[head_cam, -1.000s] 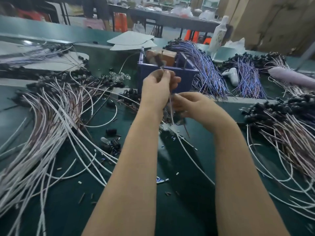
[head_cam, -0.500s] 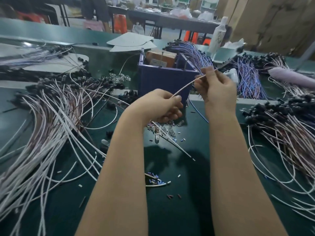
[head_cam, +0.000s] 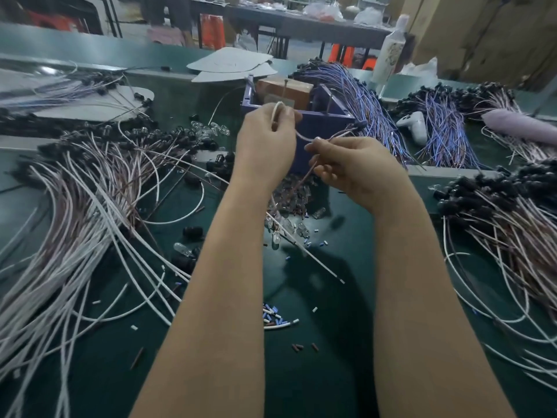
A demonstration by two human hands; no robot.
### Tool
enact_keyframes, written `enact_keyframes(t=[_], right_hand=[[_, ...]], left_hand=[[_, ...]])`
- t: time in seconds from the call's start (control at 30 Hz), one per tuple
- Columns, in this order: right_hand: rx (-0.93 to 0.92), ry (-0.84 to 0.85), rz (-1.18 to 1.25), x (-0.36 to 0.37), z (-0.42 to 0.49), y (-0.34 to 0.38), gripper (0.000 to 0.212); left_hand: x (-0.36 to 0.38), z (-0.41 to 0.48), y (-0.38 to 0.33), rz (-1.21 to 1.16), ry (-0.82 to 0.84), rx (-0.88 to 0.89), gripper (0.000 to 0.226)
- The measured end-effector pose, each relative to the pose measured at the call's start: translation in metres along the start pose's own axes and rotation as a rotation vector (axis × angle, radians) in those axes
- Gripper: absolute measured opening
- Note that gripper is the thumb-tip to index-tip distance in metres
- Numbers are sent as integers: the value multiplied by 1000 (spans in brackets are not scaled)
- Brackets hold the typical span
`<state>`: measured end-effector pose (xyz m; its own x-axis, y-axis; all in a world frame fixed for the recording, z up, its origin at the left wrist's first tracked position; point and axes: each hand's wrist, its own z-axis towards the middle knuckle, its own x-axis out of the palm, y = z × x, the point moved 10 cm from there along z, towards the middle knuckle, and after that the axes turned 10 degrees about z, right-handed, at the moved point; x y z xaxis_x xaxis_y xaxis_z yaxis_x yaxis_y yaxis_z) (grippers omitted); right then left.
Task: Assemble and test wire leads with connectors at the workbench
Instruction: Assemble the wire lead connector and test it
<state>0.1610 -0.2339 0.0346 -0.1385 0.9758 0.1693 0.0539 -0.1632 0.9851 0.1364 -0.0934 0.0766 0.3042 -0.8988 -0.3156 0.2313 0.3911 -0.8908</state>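
Both hands hold one white-and-brown wire lead [head_cam: 301, 137] above the green bench [head_cam: 301, 372], just in front of the blue box [head_cam: 328, 123]. My left hand [head_cam: 265, 143] pinches the looped white end at its fingertips. My right hand [head_cam: 352, 167] grips the lead lower and to the right. A black connector [head_cam: 360, 125] sits on the lead's far end, sticking out past my right hand. A brown strand [head_cam: 307, 176] hangs down from my right hand toward a small pile of clear bulbs [head_cam: 289, 227].
A big fan of white and brown leads with black connectors [head_cam: 90, 191] covers the left. A similar pile [head_cam: 512, 212] lies at the right. Blue-purple wire bundles [head_cam: 361, 95] and a white handheld tool [head_cam: 414, 125] lie behind the box. Cut sleeve bits [head_cam: 271, 315] litter the bench.
My left hand has risen from the bench to the box front. My right hand has dropped and come in toward it. The lead now sags in a short curve between them.
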Motion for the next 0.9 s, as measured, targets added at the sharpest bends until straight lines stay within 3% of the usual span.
enact_keyframes(t=[0.1,0.17,0.3,0.47,0.6,0.77,0.9], right_hand=[[-8,-13,14,-6,-2,3,16],[31,150,-97,10,-8,-1,14],[90,511,-389,53,-28,-16,14],[115,607,-522,75,-31,-26,26],[-68,430,-420,66,-22,2,15],[-313,90,143,24,-16,51,14],[-405,-96,386,-2,-19,63,15]], left_hand=[[7,-1,1,-101,29,-43,37],[4,0,4,-240,-19,-89,40],[-6,-1,5,-283,-104,-65,38],[-9,1,2,-318,-86,-40,38],[-8,-1,-9,-180,-46,24,40],[0,-1,-22,10,14,113,24],[26,-9,-1,111,311,21,32]])
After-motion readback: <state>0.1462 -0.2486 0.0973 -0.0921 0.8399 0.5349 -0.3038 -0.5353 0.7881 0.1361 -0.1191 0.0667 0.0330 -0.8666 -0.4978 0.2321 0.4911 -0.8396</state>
